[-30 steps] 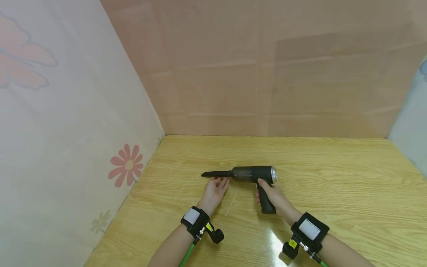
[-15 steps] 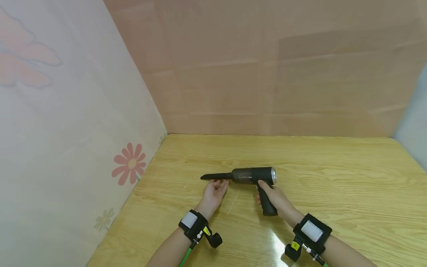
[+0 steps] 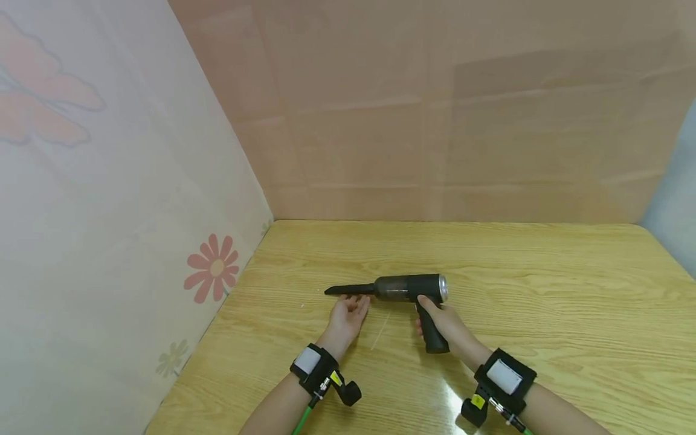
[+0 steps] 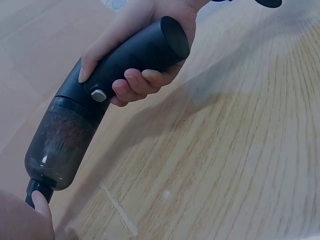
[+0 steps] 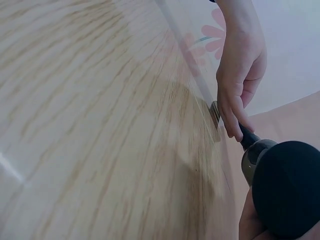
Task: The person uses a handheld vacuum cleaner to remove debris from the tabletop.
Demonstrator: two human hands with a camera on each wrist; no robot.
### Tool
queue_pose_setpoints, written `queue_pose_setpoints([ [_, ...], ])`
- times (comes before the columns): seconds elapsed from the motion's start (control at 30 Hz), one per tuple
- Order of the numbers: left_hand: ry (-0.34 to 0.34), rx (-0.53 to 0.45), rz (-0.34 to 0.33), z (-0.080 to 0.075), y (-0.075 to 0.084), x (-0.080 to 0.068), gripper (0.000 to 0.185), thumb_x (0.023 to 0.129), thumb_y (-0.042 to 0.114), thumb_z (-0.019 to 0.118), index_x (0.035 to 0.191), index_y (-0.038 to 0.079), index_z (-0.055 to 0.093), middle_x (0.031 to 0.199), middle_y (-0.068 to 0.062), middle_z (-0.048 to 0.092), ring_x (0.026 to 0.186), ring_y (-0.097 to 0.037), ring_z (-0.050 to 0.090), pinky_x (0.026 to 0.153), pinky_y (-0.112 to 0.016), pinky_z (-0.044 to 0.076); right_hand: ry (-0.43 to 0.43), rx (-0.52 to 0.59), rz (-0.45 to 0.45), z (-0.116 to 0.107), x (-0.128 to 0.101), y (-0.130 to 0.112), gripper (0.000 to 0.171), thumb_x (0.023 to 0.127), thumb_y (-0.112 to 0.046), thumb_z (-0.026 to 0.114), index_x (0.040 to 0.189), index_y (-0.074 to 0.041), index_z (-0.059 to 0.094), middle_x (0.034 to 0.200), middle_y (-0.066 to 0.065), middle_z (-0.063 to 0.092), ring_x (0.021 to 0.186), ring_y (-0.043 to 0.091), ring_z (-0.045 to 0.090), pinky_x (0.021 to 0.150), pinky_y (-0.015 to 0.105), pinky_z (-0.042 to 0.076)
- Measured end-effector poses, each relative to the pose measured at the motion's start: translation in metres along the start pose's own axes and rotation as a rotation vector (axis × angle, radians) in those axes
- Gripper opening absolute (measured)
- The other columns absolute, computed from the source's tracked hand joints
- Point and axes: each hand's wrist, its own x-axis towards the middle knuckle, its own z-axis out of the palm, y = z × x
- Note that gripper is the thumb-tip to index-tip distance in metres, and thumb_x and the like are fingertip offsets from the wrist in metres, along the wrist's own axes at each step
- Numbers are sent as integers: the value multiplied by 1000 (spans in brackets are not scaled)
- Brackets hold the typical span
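Observation:
A black handheld vacuum cleaner (image 3: 408,288) lies level just above the wooden table, its long narrow nozzle (image 3: 348,289) pointing left. My right hand (image 3: 448,323) grips the handle, thumb near the top, as the left wrist view also shows. There, the smoky see-through dust cup (image 4: 62,142) has something dark reddish inside, and a pale button (image 4: 98,95) sits on the body. Palm up, my left hand (image 3: 345,317) is under the nozzle, with fairly straight fingers (image 5: 231,117) touching it. The nozzle's flat tip (image 5: 215,114) sticks out beyond those fingers.
The wood-grain table (image 3: 516,272) meets a brown covered wall (image 3: 380,121) at the back. On the left rises a pale wall with flowers (image 3: 216,267). Small white specks (image 3: 302,306) and a thin pale strip (image 3: 380,331) are on the tabletop.
The vacuum cleaner and both hands have shifted very slightly down and left in the head view. The nozzle tip sits a little lower. Both hands keep their places on it.

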Motion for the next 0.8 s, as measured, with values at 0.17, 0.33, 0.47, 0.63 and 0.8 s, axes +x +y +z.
queue_pose_setpoints([
  [0.17,11,5,8,-2,2,1,78,87,-20,13,150,10,-23,160,-18,-11,150,-33,3,127,-39,13,13,3,9,4,2,0,56,100,-47,42,113,7,48,72,1,61,61,10,60,55,22,52],
  [0.33,20,1,17,-4,4,1,78,87,-19,14,151,11,-19,160,-18,-10,150,-33,3,126,-38,14,15,10,5,8,3,0,55,100,-47,43,112,7,48,72,1,61,61,10,60,55,22,52],
  [0.47,32,-7,18,-5,6,1,78,87,-19,14,151,11,-19,161,-17,-9,150,-32,3,126,-38,15,16,19,6,11,3,-1,54,100,-46,42,112,7,48,72,1,60,60,10,59,55,22,52],
  [0.63,37,-6,18,-6,7,0,79,87,-19,14,151,11,-20,161,-17,-9,150,-31,3,126,-37,15,15,16,3,13,4,-1,54,100,-45,42,112,7,48,72,1,60,60,10,59,55,22,52],
  [0.8,34,-6,21,-6,8,-2,79,86,-20,13,150,12,-21,160,-17,-11,150,-31,2,126,-36,15,-3,-2,-6,12,4,-1,52,101,-44,40,112,6,47,73,1,60,61,10,59,56,23,52],
])
